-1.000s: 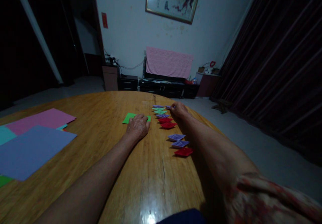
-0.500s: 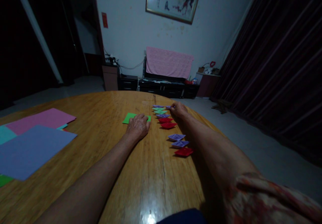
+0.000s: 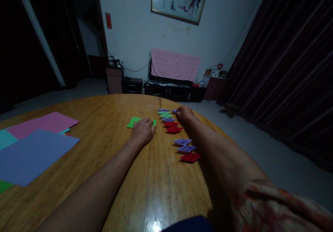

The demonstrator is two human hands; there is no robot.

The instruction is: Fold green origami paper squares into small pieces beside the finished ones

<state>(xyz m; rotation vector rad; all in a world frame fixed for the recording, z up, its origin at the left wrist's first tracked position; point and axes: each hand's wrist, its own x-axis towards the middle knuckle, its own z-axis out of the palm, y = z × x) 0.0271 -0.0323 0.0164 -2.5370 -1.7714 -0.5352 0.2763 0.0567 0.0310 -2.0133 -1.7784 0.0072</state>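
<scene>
My left hand (image 3: 143,130) lies flat with its fingers over a green sheet of paper (image 3: 133,121) on the table, covering part of it. Farther right, my right hand (image 3: 185,114) pinches a small purple paper boat (image 3: 175,111) at the far end of the row. Left of that boat stand another purple paper boat (image 3: 163,110) and light green boats (image 3: 165,115). A purple boat (image 3: 168,120) and two red boats (image 3: 173,130) follow toward me. Closer, beside my right forearm, sit two purple boats (image 3: 183,142) and a red boat (image 3: 190,157).
The round wooden table (image 3: 104,134) has a curved far edge. At left lie overlapping large paper sheets, purple (image 3: 39,155), pink (image 3: 47,124) and light blue (image 3: 6,140). Beyond stand a low black cabinet (image 3: 166,92) and a screen under a pink cloth (image 3: 174,64).
</scene>
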